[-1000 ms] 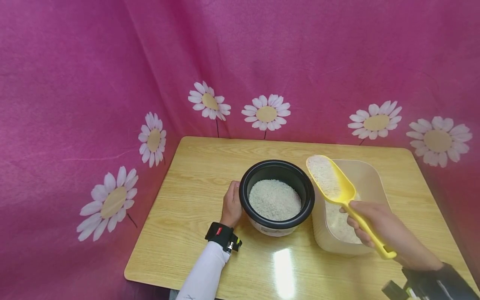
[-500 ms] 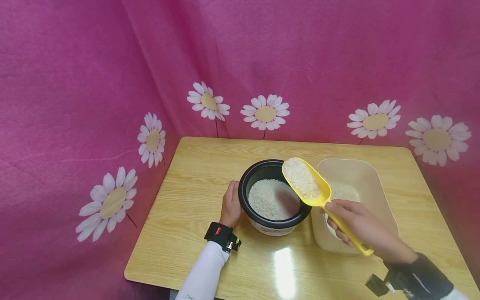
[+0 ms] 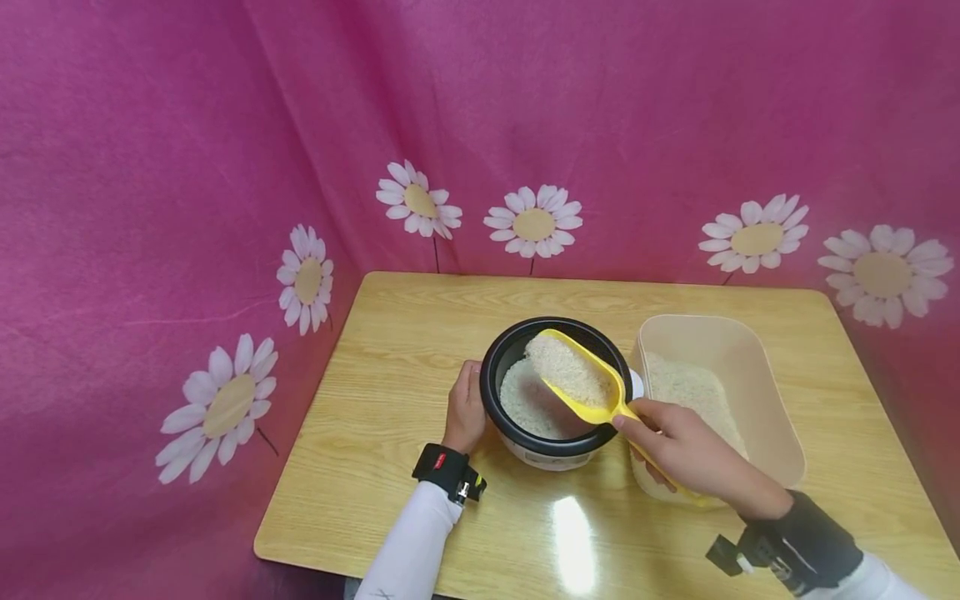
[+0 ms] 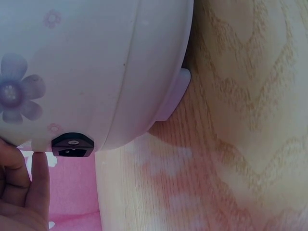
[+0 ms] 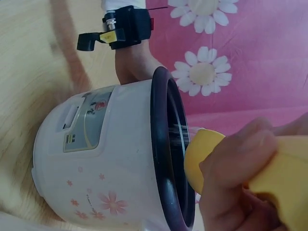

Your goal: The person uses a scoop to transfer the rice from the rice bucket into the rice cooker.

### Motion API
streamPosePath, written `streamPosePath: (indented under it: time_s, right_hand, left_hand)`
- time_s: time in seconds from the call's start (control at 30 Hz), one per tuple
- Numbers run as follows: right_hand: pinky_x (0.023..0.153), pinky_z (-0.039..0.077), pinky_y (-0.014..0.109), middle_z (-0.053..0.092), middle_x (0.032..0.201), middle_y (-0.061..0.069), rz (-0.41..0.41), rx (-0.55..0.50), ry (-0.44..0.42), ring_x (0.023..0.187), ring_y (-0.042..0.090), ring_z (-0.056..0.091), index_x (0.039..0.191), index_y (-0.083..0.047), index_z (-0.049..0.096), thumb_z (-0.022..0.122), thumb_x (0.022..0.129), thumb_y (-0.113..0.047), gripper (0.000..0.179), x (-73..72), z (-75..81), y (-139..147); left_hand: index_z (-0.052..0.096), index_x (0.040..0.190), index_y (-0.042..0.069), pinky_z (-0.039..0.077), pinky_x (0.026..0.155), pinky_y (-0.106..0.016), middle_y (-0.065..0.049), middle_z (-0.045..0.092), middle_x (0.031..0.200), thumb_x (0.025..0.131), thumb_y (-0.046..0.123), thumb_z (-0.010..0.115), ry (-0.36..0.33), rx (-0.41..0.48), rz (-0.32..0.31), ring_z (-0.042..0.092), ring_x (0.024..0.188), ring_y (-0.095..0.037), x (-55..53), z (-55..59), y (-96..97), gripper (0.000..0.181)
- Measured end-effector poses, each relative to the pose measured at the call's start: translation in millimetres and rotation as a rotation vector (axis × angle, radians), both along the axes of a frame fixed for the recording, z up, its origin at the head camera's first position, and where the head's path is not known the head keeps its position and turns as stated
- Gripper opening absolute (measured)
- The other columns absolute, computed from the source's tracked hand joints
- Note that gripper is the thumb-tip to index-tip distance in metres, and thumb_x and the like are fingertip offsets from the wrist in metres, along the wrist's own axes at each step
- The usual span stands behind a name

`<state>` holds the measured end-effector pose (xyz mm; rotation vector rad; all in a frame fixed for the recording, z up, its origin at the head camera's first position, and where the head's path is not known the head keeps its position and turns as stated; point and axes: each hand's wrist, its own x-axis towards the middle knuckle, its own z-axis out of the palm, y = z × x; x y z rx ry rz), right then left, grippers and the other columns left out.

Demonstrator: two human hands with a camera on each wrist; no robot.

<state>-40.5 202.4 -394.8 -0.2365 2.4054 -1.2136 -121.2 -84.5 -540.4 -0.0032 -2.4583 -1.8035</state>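
My right hand [image 3: 678,442] grips the handle of a yellow scoop [image 3: 611,400] heaped with rice grains. The scoop's bowl is over the open rice cooker [image 3: 557,461], tilted down at its tip. In the right wrist view, pale streaks of falling rice [image 5: 179,134] show by the scoop's edge. More rice [image 3: 525,400] fills the black inside of the cooker. My left hand [image 3: 465,410] holds the cooker at its left side; in the left wrist view, its fingers [image 4: 41,178] meet the white wall beside a black power socket [image 4: 73,145].
A beige bin [image 3: 750,367] with rice in it stands close to the cooker's right, under my right forearm. Both stand on a wooden table [image 3: 420,325]. A pink curtain [image 3: 630,125] with daisies closes off the back and sides.
My right hand has moved left with the full scoop, from above the beige bin to above the cooker, and its tip has dipped. The left hand has stayed on the cooker.
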Motion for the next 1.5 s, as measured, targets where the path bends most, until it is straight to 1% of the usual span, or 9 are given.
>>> streamPosePath:
  time_s: [0.33, 0.37, 0.5, 0.6, 0.83, 1.07, 1.3, 1.5]
  right_hand:
    - [0.043, 0.04, 0.028, 0.052, 0.059, -0.003, 0.016, 0.125, 0.09, 0.047, 0.012, 0.051, 0.093, -0.013, 0.058, 0.057, 0.105, -0.043, 0.033, -3.0, -0.3, -4.4]
    - [0.044, 0.039, 0.027, 0.052, 0.059, -0.004, 0.019, 0.144, 0.111, 0.047, 0.011, 0.052, 0.093, -0.014, 0.058, 0.057, 0.105, -0.043, 0.032, -3.5, -0.6, -4.5]
    - [0.05, 0.036, 0.023, 0.049, 0.061, -0.006, 0.031, 0.24, 0.256, 0.052, 0.007, 0.046, 0.096, -0.014, 0.06, 0.06, 0.104, -0.041, 0.028, -5.3, -2.7, -5.1]
    - [0.054, 0.033, 0.023, 0.046, 0.063, -0.007, 0.038, 0.296, 0.345, 0.056, 0.007, 0.041, 0.096, -0.014, 0.061, 0.062, 0.103, -0.038, 0.025, -6.2, -4.3, -6.0]
    - [0.055, 0.033, 0.023, 0.044, 0.063, -0.006, 0.059, 0.362, 0.433, 0.057, 0.009, 0.042, 0.095, -0.012, 0.058, 0.063, 0.103, -0.034, 0.024, -9.2, -4.4, -6.9]
    - [0.053, 0.034, 0.028, 0.043, 0.065, -0.003, 0.055, 0.439, 0.552, 0.058, 0.013, 0.043, 0.099, -0.007, 0.056, 0.066, 0.101, -0.029, 0.023, -12.9, -8.9, -2.3]
    - [0.051, 0.032, 0.027, 0.04, 0.065, -0.003, 0.052, 0.476, 0.639, 0.056, 0.012, 0.04, 0.091, -0.008, 0.052, 0.068, 0.099, -0.025, 0.024, -16.6, -11.8, 1.5]
    - [0.053, 0.034, 0.027, 0.039, 0.066, -0.003, 0.046, 0.5, 0.718, 0.057, 0.012, 0.039, 0.092, -0.009, 0.05, 0.069, 0.097, -0.022, 0.023, -18.5, -13.6, 1.9]
  left_hand:
    - [0.059, 0.118, 0.007, 0.046, 0.081, -0.025, -0.013, 0.067, 0.104, 0.114, 0.032, 0.029, 0.003, 0.007, -0.004, 0.057, 0.092, -0.016, -1.0, -0.4, -0.9, 0.04]
    - [0.059, 0.118, 0.007, 0.046, 0.081, -0.025, -0.013, 0.067, 0.104, 0.114, 0.033, 0.029, 0.002, 0.01, -0.006, 0.057, 0.092, -0.016, -1.1, -0.7, -0.9, 0.039]
    - [0.059, 0.12, 0.009, 0.046, 0.083, -0.025, -0.013, 0.067, 0.106, 0.114, 0.034, 0.029, -0.015, 0.021, -0.01, 0.056, 0.094, -0.016, -1.3, -1.3, -0.6, 0.04]
    - [0.059, 0.12, 0.009, 0.047, 0.084, -0.025, -0.013, 0.067, 0.107, 0.114, 0.034, 0.029, -0.021, 0.024, -0.012, 0.057, 0.095, -0.016, -1.5, -1.2, -0.3, 0.039]
    - [0.06, 0.119, 0.008, 0.047, 0.084, -0.025, -0.013, 0.068, 0.107, 0.114, 0.032, 0.03, -0.001, 0.017, -0.006, 0.058, 0.095, -0.016, -2.3, 0.1, -0.1, 0.039]
    - [0.06, 0.118, 0.01, 0.046, 0.083, -0.025, -0.012, 0.066, 0.103, 0.114, 0.033, 0.029, -0.011, 0.015, 0.001, 0.057, 0.093, -0.016, -1.3, -1.2, -0.1, 0.039]
    - [0.06, 0.118, 0.01, 0.046, 0.083, -0.025, -0.012, 0.067, 0.104, 0.114, 0.033, 0.029, -0.006, 0.013, 0.001, 0.057, 0.093, -0.016, -1.7, -1.3, 0.2, 0.039]
    - [0.06, 0.118, 0.01, 0.047, 0.084, -0.026, -0.012, 0.067, 0.105, 0.114, 0.034, 0.029, -0.005, 0.013, 0.005, 0.058, 0.094, -0.016, -1.5, -1.7, 0.2, 0.04]
